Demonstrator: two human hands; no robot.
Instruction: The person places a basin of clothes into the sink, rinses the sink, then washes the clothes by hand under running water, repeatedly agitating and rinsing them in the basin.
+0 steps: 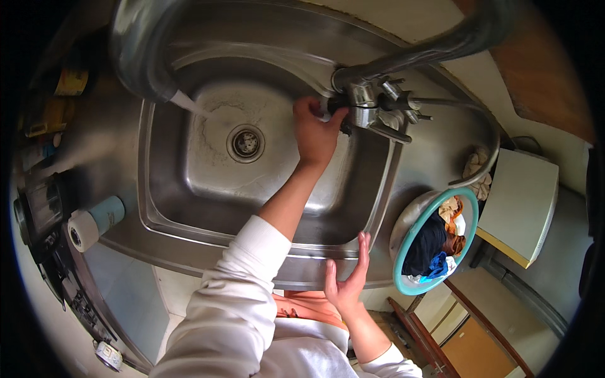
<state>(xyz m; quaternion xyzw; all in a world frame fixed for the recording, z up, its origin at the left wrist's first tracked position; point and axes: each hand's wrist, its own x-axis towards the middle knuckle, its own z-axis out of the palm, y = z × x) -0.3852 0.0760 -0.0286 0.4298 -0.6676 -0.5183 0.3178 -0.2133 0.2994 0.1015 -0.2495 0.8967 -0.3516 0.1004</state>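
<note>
My left hand (317, 130) reaches over the stainless steel sink basin (264, 198) to the base of the chrome faucet (363, 106). Its thumb and curled fingers are beside a dark part (338, 103) there; whether they grip it is unclear. Water (191, 103) runs from a large curved metal spout (142, 56) at the upper left into the basin. A round drain strainer (246, 143) sits in the basin floor. Below the basin's front rim my right hand (349, 283) is held with thumb and fingers apart, nothing in it.
A turquoise-rimmed basin (399, 257) of mixed cloths stands on the counter at right, beside a pale box-like appliance (517, 203). A metal pipe (494, 137) curves above it. On the left lie a blue and white cylindrical container (97, 222) and a dark appliance with a clear part (42, 205).
</note>
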